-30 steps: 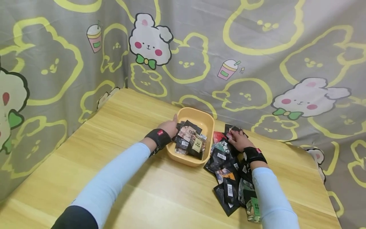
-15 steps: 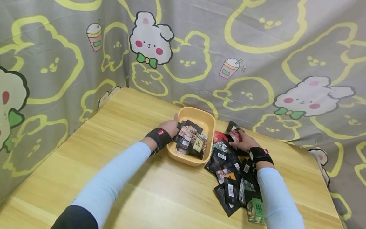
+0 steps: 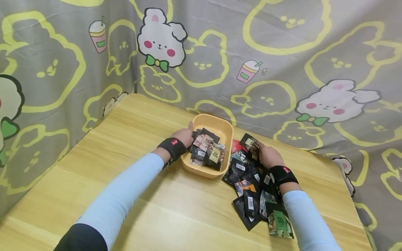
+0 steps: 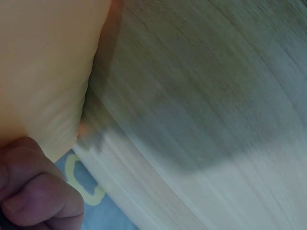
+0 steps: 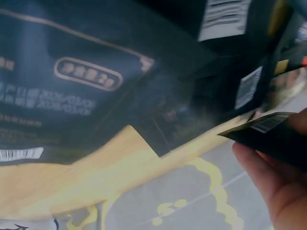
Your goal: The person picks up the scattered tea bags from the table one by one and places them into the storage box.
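Note:
My left hand (image 3: pixel 183 136) grips the left side of a yellow-orange plastic tub (image 3: pixel 201 170), thumb up along the rim; in the left wrist view its curled fingers (image 4: pixel 43 196) lie against the outer wall. Several black sachets with picture labels (image 3: pixel 215 155) lie heaped in the tub, towards its left and near side. To the right of the tub, my right hand (image 3: pixel 270 156) pinches a dark sachet (image 3: pixel 251 144) with a brownish picture, at the far end of a loose pile. The right wrist view shows the sachet's dark face between thumb and fingers.
More black sachets (image 3: pixel 250 204) spread over the wooden table (image 3: pixel 163 216) right of the tub, some with barcodes up. A sachet with a green label (image 3: pixel 279 221) lies nearest. A grey cartoon-printed curtain (image 3: pixel 207 101) hangs along the table's far and left edges.
My right hand lifts sachets at the pile's far end; a pinkish-pictured one showed there half a second ago, a brownish one shows now. The left hand stays at the tub.

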A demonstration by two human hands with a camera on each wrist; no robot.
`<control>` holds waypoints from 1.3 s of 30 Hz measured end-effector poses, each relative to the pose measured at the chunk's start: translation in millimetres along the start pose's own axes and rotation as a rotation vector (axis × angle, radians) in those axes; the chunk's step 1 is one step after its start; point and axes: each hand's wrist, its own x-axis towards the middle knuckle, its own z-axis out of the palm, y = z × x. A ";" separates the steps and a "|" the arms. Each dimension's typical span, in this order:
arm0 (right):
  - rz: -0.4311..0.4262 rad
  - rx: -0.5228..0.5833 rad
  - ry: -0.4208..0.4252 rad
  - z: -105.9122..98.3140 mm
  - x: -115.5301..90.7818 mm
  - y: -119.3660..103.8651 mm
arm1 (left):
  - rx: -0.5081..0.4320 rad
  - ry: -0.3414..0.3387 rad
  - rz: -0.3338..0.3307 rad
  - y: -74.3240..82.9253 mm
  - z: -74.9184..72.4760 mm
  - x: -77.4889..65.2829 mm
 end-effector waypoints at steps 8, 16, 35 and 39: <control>0.022 0.037 0.116 -35.5 -9.8 -22.1 | 0.008 0.008 0.012 2.4 -1.6 -2.9; -0.034 0.036 0.154 -54.5 4.1 -59.2 | 0.015 0.008 -0.007 -5.4 0.2 3.0; -0.281 -0.005 0.122 -51.8 37.9 -152.4 | 0.007 0.020 0.027 -3.1 2.7 4.7; -0.275 0.062 -0.037 -51.3 40.4 -156.9 | 0.019 0.031 0.031 -6.8 3.7 6.5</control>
